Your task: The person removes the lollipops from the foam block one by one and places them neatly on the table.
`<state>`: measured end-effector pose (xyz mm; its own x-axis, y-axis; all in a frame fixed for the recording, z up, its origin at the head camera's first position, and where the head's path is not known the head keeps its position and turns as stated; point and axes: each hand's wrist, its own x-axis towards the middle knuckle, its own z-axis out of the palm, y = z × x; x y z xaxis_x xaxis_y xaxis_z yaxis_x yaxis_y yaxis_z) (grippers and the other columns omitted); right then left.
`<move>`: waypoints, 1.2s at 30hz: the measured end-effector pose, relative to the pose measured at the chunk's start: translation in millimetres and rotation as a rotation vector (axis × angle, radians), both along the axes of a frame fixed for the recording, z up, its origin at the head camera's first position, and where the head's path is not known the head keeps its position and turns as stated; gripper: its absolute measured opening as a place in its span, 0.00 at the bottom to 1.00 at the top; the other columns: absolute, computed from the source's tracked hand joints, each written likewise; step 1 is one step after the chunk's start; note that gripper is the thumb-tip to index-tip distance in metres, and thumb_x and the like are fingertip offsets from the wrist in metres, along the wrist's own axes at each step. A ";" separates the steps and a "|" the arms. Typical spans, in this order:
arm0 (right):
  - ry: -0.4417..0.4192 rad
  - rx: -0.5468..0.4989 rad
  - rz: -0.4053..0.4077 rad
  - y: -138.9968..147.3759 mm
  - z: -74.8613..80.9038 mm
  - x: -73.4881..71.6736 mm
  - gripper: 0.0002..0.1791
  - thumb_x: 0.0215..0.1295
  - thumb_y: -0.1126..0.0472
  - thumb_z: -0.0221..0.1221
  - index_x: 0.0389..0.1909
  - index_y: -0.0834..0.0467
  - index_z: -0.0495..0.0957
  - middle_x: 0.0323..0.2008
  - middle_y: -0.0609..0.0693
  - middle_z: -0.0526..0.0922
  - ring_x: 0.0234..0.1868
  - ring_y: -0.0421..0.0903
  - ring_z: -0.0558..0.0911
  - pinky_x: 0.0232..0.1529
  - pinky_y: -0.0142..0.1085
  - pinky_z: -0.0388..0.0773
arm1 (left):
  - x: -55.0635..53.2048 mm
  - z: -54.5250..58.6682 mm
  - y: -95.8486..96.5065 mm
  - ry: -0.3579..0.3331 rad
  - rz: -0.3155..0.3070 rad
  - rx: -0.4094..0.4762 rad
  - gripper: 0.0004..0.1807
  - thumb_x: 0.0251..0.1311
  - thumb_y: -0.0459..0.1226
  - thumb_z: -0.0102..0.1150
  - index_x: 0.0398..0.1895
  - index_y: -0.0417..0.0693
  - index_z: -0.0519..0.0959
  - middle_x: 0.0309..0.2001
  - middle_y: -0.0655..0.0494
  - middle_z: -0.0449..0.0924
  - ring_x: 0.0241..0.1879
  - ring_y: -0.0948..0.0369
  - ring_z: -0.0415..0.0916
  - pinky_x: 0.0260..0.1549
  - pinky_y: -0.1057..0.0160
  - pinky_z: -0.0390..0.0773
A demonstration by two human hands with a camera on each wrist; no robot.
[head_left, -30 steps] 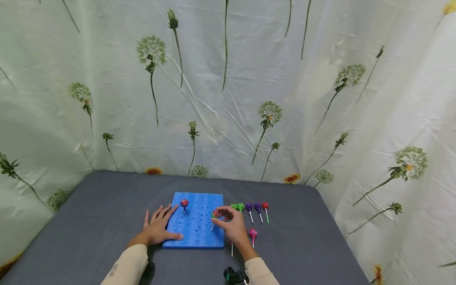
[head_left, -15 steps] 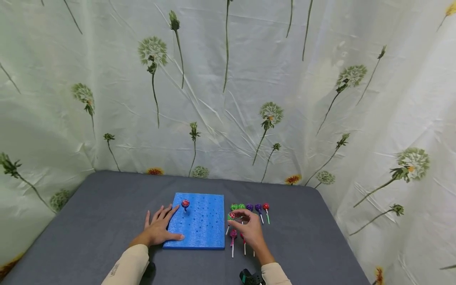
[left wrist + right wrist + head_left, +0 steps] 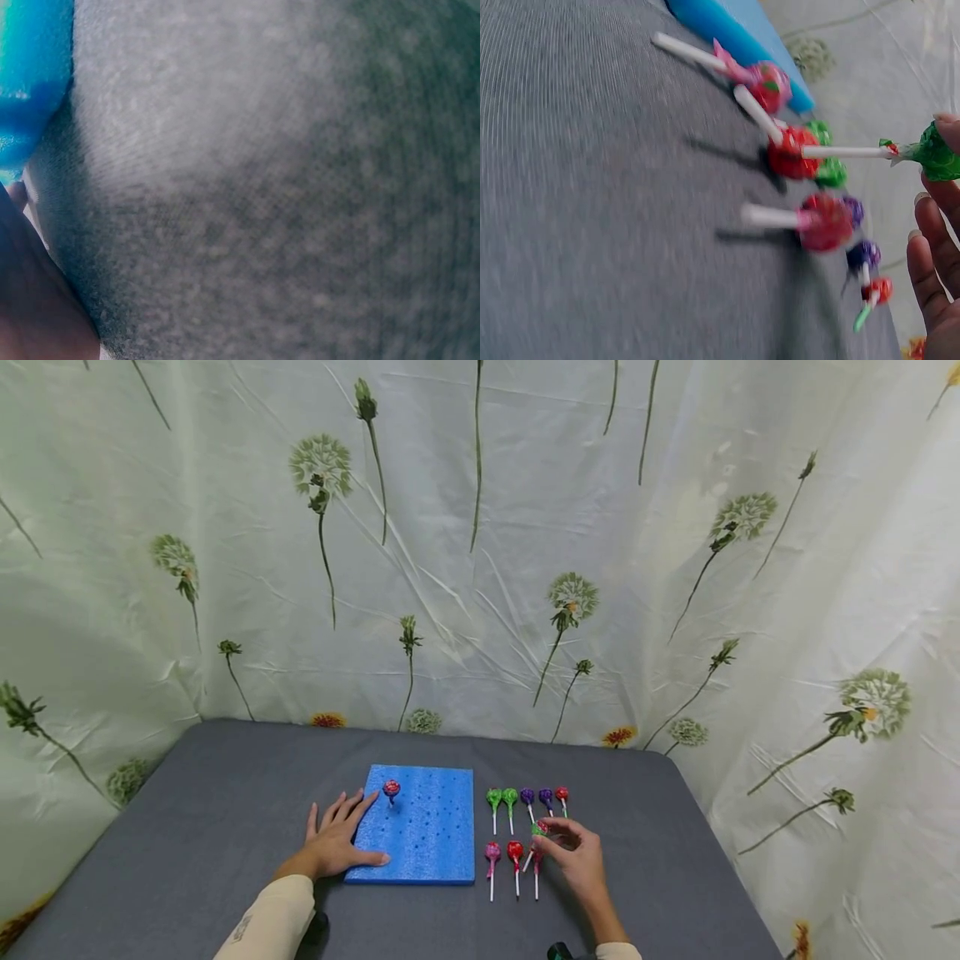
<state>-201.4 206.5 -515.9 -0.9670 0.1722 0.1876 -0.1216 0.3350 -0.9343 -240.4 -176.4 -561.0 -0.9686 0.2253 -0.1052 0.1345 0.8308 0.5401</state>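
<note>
My right hand (image 3: 581, 856) pinches a green and red lollipop (image 3: 934, 154) by its wrapped head, the white stick pointing down and left, above the lying lollipops. With fingers spread, my left hand (image 3: 333, 843) rests on the left edge of a blue foam board (image 3: 420, 860) dotted with small holes. One red and dark lollipop (image 3: 391, 788) stands upright in the board near its upper left. In the left wrist view only a bit of the hand (image 3: 37, 300) and the board's corner (image 3: 34, 67) show.
Right of the board, lollipops lie in two rows: green (image 3: 510, 797), purple (image 3: 545, 797) and red (image 3: 562, 794) at the back, pink (image 3: 492, 852) and red (image 3: 515, 850) ones in front. A floral curtain (image 3: 450, 568) hangs behind the grey table (image 3: 262, 760).
My right hand has carried the green and red lollipop from over the board's right side rightward, over the lying lollipops. The left hand stays on the board.
</note>
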 end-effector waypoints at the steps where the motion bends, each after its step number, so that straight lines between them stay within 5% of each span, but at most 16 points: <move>1: 0.001 -0.001 -0.013 3.0 -0.7 0.3 0.15 0.50 0.67 0.72 0.40 0.65 0.84 0.36 0.55 0.86 0.32 0.38 0.78 0.35 0.29 0.75 | 0.8 2.0 0.5 -0.001 -0.001 0.004 0.63 0.37 0.72 0.64 0.75 0.53 0.54 0.73 0.39 0.50 0.71 0.35 0.38 0.61 0.31 0.20; 6: -0.036 0.022 -0.056 13.3 7.2 4.2 0.14 0.51 0.71 0.70 0.41 0.67 0.83 0.37 0.59 0.85 0.31 0.37 0.78 0.35 0.28 0.75 | 1.5 4.4 0.8 -0.011 -0.002 0.000 0.63 0.37 0.72 0.63 0.75 0.53 0.53 0.74 0.39 0.49 0.72 0.36 0.37 0.61 0.32 0.19; 20: 0.111 0.059 0.042 43.1 -27.9 0.6 0.13 0.54 0.63 0.70 0.38 0.66 0.84 0.31 0.46 0.85 0.30 0.34 0.80 0.30 0.26 0.75 | 5.3 12.0 0.0 -0.052 -0.003 -0.010 0.63 0.38 0.72 0.63 0.76 0.52 0.52 0.74 0.37 0.48 0.72 0.35 0.36 0.61 0.32 0.18; 27: -0.069 -0.016 0.038 42.9 -28.8 -1.3 0.14 0.54 0.69 0.68 0.42 0.71 0.82 0.37 0.57 0.86 0.33 0.35 0.81 0.36 0.27 0.78 | 8.8 19.5 2.6 -0.062 0.000 -0.021 0.62 0.40 0.69 0.65 0.76 0.51 0.53 0.73 0.37 0.49 0.72 0.34 0.37 0.61 0.30 0.21; 36: -0.148 0.023 0.027 43.5 -26.7 -1.0 0.12 0.54 0.72 0.67 0.40 0.72 0.82 0.36 0.62 0.85 0.30 0.36 0.79 0.33 0.26 0.75 | 5.2 11.1 2.4 -0.046 -0.004 -0.011 0.63 0.38 0.71 0.63 0.75 0.51 0.52 0.73 0.37 0.48 0.72 0.35 0.36 0.61 0.32 0.19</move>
